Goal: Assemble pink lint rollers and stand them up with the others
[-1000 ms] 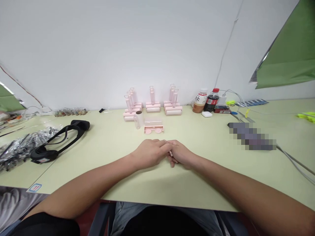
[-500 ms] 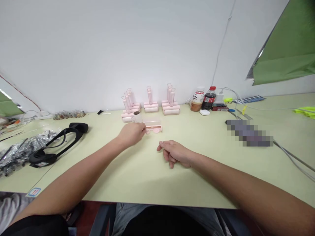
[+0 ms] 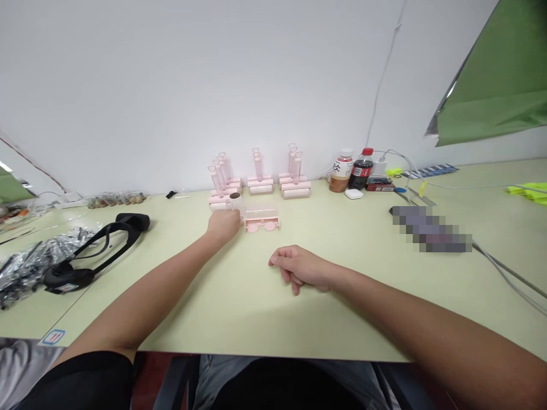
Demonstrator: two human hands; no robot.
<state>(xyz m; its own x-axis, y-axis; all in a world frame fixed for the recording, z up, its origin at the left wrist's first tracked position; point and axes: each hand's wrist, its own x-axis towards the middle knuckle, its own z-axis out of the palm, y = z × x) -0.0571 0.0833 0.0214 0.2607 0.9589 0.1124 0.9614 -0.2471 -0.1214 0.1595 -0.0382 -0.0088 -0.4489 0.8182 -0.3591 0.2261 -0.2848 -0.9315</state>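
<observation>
My left hand reaches over the table, its back towards me, right beside a small white cup with a dark inside. Its fingers are hidden behind the hand, so whether it grips the cup cannot be seen. To its right lies a small pink case, opened, with a clear lid at the back and two round pink pieces at its front. Nearer to me, my right hand hovers low over or rests on the table. Its fingers are loosely bent and apart, with nothing in them.
Along the wall stand several pink boxes with upright clear tubes on them. A cola bottle and a white-capped bottle stand at back right. A blurred-out dark object lies right; a black headset and plastic-wrapped items lie left.
My left hand has moved left, from the pink case's front to beside the cup, uncovering both round pieces. The fingers of my right hand have drawn in slightly.
</observation>
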